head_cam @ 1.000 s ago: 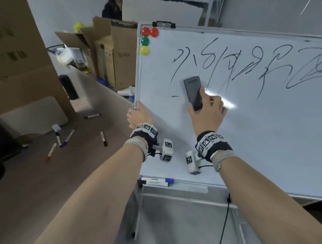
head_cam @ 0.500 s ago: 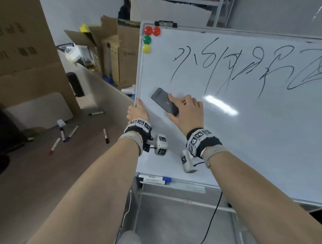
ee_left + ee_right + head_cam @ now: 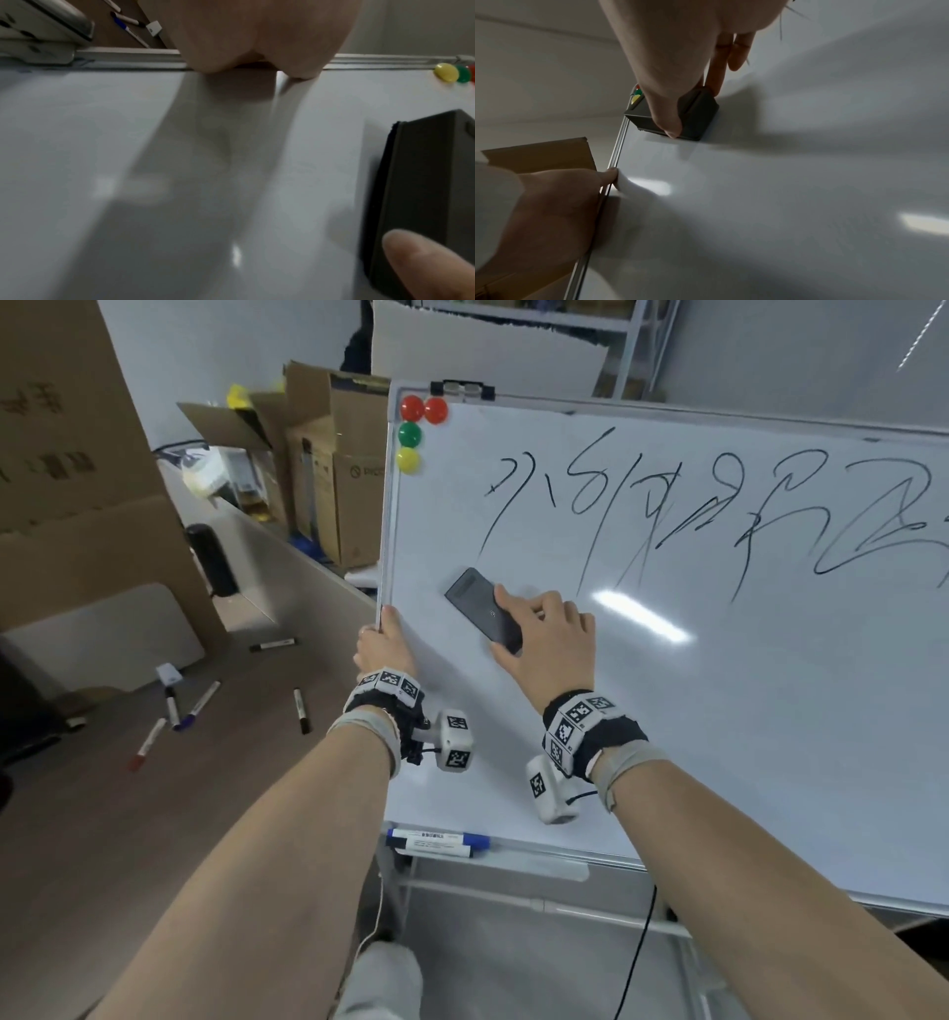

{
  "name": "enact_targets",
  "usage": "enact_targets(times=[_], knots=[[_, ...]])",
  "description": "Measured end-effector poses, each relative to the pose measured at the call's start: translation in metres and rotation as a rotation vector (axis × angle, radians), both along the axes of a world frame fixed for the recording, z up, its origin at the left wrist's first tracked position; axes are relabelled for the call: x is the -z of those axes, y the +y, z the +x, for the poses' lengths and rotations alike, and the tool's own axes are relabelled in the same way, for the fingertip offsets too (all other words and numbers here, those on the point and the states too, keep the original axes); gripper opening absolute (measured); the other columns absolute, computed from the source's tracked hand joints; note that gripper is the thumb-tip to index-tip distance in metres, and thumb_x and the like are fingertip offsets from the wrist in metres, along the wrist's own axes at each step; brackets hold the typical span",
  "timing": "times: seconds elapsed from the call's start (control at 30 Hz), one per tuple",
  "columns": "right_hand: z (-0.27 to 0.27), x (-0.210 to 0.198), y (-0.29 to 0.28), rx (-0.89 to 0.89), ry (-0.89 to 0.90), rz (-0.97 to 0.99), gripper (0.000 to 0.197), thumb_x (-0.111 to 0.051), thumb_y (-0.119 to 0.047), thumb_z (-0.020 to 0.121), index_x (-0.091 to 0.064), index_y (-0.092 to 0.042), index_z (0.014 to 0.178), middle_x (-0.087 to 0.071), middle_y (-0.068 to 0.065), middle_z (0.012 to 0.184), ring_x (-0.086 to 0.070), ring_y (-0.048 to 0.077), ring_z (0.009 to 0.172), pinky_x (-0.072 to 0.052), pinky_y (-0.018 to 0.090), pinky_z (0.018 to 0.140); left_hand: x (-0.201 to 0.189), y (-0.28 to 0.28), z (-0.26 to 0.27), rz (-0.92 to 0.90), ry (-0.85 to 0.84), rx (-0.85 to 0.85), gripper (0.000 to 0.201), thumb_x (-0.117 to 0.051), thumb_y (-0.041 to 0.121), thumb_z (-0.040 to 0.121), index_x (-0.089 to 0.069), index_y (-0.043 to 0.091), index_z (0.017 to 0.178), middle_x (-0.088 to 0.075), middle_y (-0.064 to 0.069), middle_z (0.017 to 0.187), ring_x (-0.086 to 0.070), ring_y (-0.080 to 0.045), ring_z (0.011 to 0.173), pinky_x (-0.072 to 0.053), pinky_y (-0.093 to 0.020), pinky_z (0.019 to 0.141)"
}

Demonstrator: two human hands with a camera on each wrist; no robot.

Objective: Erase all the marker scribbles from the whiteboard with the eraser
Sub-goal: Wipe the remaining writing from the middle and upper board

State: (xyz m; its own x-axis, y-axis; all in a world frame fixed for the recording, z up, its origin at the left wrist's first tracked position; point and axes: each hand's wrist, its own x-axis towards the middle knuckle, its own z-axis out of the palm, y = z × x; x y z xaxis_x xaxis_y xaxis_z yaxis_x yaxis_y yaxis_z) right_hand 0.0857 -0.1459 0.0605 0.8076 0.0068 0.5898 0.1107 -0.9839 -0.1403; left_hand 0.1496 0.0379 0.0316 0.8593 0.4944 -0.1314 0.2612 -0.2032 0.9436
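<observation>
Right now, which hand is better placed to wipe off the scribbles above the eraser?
The right hand: it already holds the eraser flat on the whiteboard, just below the scribbles. The left hand grips the board's left edge, steadying it.

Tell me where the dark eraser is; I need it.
Head view: the dark grey rectangular eraser lies on the white whiteboard's lower left, under the right hand, below the scribbles.

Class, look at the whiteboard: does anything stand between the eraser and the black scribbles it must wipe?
Nothing visible does. The eraser, held by the right hand, lies flat on bare whiteboard just below-left of the scribbles.
</observation>
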Motion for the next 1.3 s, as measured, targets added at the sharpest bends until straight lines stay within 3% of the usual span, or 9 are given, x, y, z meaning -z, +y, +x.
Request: enact_targets(times=[0.27,0.37,0.47,0.57,0.73,0.8,1.0,1.1,1.3], knots=[[0.015,-0.019,-0.003,0.061,0.022,0.058,0.060,-0.063,-0.046,0.084,-0.047,-0.034,0.141,-0.053,0.006,0.113,-0.052,0.030,0.096,-0.040,0.043,0.087,-0.016,-0.002,0.000,-0.065,0.047,-0.093,0.053,-0.039,0.052,0.092,-0.056,0.010,0.120,-0.060,-0.014,0.127,-0.050,-0.035,0.121,-0.034,-0.051,0.108],[0.030,-0.048,-0.016,0.130,-0.001,0.184,0.064,-0.060,-0.049,0.085,-0.041,-0.034,0.144,-0.050,0.007,0.120,-0.051,0.031,0.103,-0.042,0.044,0.091,-0.049,-0.008,0.007,-0.083,-0.030,-0.156,0.055,-0.041,0.054,0.084,-0.054,0.011,0.117,-0.060,-0.013,0.124,-0.055,-0.034,0.115,-0.038,-0.049,0.104],[0.039,-0.068,-0.019,0.152,-0.061,0.183,0.069,-0.058,-0.050,0.084,-0.034,-0.037,0.147,-0.049,0.007,0.119,-0.050,0.031,0.102,-0.042,0.044,0.090,-0.091,-0.018,0.021,0.027,-0.143,-0.037,0.052,-0.039,0.049,0.092,-0.051,0.010,0.125,-0.058,-0.012,0.128,-0.053,-0.033,0.119,-0.036,-0.044,0.098],[0.056,-0.089,-0.014,0.145,-0.104,0.174,0.070,-0.057,-0.051,0.087,-0.031,-0.037,0.150,-0.049,0.009,0.120,-0.050,0.032,0.105,-0.040,0.045,0.091,-0.120,-0.028,0.037,0.028,-0.156,0.007,0.053,-0.036,0.044,0.100,-0.047,0.007,0.135,-0.054,-0.012,0.138,-0.051,-0.033,0.126,-0.028,-0.043,0.106],[0.092,-0.128,-0.010,0.139,-0.100,0.019,0.068,-0.060,-0.045,0.090,-0.031,-0.040,0.151,-0.049,0.009,0.120,-0.046,0.032,0.107,-0.038,0.047,0.091,-0.113,-0.020,0.049,-0.059,-0.123,0.016,0.049,-0.034,0.045,0.101,-0.050,0.008,0.130,-0.061,-0.016,0.127,-0.051,-0.031,0.123,-0.031,-0.035,0.090],[0.099,-0.133,-0.010,0.137,-0.095,0.000,0.068,-0.061,-0.043,0.090,-0.031,-0.042,0.151,-0.050,0.007,0.120,-0.045,0.032,0.108,-0.038,0.047,0.089,-0.112,-0.017,0.051,-0.065,-0.094,0.028,0.053,-0.033,0.049,0.100,-0.049,0.010,0.132,-0.060,-0.017,0.129,-0.048,-0.030,0.125,-0.035,-0.036,0.092],[0.070,-0.070,-0.010,-0.178,-0.023,-0.170,0.065,-0.068,-0.051,0.081,-0.047,-0.046,0.142,-0.052,-0.003,0.103,-0.049,0.024,0.097,-0.032,0.040,0.087,-0.112,-0.015,0.047,-0.116,-0.081,0.055,0.067,-0.025,0.060,0.099,-0.045,0.012,0.141,-0.053,-0.015,0.140,-0.043,-0.031,0.132,-0.031,-0.042,0.108],[0.049,-0.031,-0.018,-0.192,0.002,-0.207,0.065,-0.069,-0.054,0.079,-0.049,-0.046,0.141,-0.051,-0.005,0.098,-0.048,0.020,0.092,-0.032,0.038,0.084,-0.105,-0.021,0.041,-0.150,-0.071,0.059,0.072,-0.021,0.065,0.098,-0.044,0.015,0.144,-0.051,-0.013,0.142,-0.042,-0.029,0.133,-0.030,-0.042,0.109],[0.041,-0.059,-0.037,-0.116,-0.049,-0.198,0.066,-0.065,-0.053,0.084,-0.044,-0.043,0.145,-0.054,-0.002,0.104,-0.051,0.024,0.096,-0.036,0.042,0.088,-0.109,-0.030,0.032,-0.202,-0.055,0.031,0.071,-0.022,0.065,0.098,-0.039,0.018,0.148,-0.038,-0.014,0.153,-0.037,-0.030,0.139,-0.026,-0.044,0.114]])
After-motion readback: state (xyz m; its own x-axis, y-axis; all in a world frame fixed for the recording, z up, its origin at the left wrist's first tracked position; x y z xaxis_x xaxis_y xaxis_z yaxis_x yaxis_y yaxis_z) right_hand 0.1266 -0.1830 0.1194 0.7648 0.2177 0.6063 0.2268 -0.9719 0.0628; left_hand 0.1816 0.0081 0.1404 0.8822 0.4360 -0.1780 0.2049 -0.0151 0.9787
